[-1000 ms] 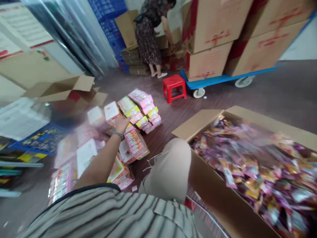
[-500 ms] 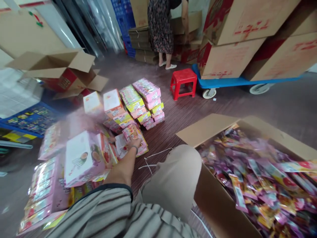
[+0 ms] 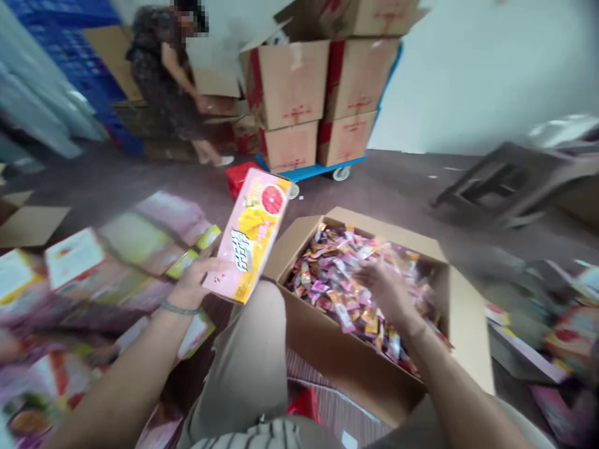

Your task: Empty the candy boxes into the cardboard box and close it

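Note:
In the head view my left hand [image 3: 196, 277] grips the lower left end of a pink and yellow snack box [image 3: 250, 240] with a cut grapefruit printed on it. The box is held tilted above my knee. My right hand [image 3: 386, 287] is over the open cardboard carton [image 3: 346, 374] and close to the small wrapped packets [image 3: 322, 280] that fill it. Motion smears its fingers, so whether they hold a packet I cannot tell.
Stacked snack boxes [image 3: 135, 243] cover the floor at left. Taped cartons [image 3: 294, 81] stand on a blue trolley [image 3: 318, 169] behind a red stool [image 3: 238, 178]. A person [image 3: 163, 75] bends over boxes at the back. A grey stool [image 3: 510, 181] stands at right.
My left hand has lifted the pink and yellow box from among the floor boxes and brought it up over my knee. My right hand has come into view over the carton. The view has swung right.

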Available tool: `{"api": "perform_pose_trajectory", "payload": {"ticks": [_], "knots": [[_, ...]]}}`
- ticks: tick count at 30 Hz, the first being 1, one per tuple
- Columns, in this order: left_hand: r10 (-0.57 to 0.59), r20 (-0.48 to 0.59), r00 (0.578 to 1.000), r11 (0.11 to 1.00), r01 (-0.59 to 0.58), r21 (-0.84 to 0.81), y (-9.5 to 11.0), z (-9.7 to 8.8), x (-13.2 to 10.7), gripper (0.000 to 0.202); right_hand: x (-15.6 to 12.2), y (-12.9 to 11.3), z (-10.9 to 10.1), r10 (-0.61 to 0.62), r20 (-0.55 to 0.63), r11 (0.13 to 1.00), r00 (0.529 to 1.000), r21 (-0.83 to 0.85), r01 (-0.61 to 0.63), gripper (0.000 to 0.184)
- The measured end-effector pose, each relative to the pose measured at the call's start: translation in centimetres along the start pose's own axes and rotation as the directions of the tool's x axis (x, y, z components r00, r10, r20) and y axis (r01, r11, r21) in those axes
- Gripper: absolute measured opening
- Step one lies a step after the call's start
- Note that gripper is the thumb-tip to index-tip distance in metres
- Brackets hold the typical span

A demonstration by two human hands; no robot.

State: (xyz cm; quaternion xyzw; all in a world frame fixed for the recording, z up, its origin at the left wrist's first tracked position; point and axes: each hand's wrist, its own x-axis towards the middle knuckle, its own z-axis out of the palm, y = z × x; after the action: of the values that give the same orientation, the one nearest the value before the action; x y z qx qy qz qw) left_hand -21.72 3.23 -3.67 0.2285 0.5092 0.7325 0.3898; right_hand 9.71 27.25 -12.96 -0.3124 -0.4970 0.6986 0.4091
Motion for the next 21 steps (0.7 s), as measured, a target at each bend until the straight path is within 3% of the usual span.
{"api": "perform_pose_trajectory", "payload": {"ticks": [2,5,8,9,10,13,16,18,21], "knots": [[-0.08,0.301,0.95,0.997,0.069,0.047,-0.1,5.4,1.4,0.03,-0.3,-0.4,1.8,0.006,0.126,0.983,0.992,0.181,-0.029,0.076],[-0.259,0.583,0.77,0.965,0.237,0.116,-2.9,12.6,2.8,0.056,-0.8,-1.4,2.9,-0.118,0.152,0.916,0.981,0.397,0.049,0.068],[-0.419,0.698,0.581,0.891,0.411,0.193,-6.6,17.1,4.0,0.071,-1.1,-2.1,1.5,-0.166,0.085,0.885,0.982,0.452,0.111,0.063],[-0.433,0.713,0.551,0.873,0.453,0.181,-7.6,17.9,4.4,0.071,-1.0,-2.3,0.7,-0.172,0.076,0.901,0.982,0.416,0.125,0.065],[-0.426,0.721,0.546,0.864,0.481,0.146,-8.3,18.4,4.8,0.071,-0.8,-2.3,-0.3,-0.192,0.065,0.927,0.979,0.339,0.159,0.067],[-0.374,0.706,0.601,0.859,0.512,0.019,-9.1,17.8,6.6,0.064,0.7,-2.0,-3.8,-0.308,-0.034,0.943,0.951,-0.139,0.301,0.079],[-0.363,0.634,0.683,0.862,0.505,-0.05,-8.4,15.4,8.7,0.049,3.8,-1.0,-6.6,-0.357,-0.143,0.774,0.923,-0.598,0.206,0.108],[-0.309,0.546,0.778,0.885,0.446,-0.135,-7.6,13.8,9.8,0.042,6.5,0.1,-6.9,-0.256,-0.113,0.639,0.96,-0.765,0.081,0.121],[-0.185,0.367,0.912,0.916,0.296,-0.273,-6.5,12.0,10.8,0.038,9.9,2.6,-4.3,0.018,-0.042,0.367,0.999,-0.929,-0.045,0.114]]}}
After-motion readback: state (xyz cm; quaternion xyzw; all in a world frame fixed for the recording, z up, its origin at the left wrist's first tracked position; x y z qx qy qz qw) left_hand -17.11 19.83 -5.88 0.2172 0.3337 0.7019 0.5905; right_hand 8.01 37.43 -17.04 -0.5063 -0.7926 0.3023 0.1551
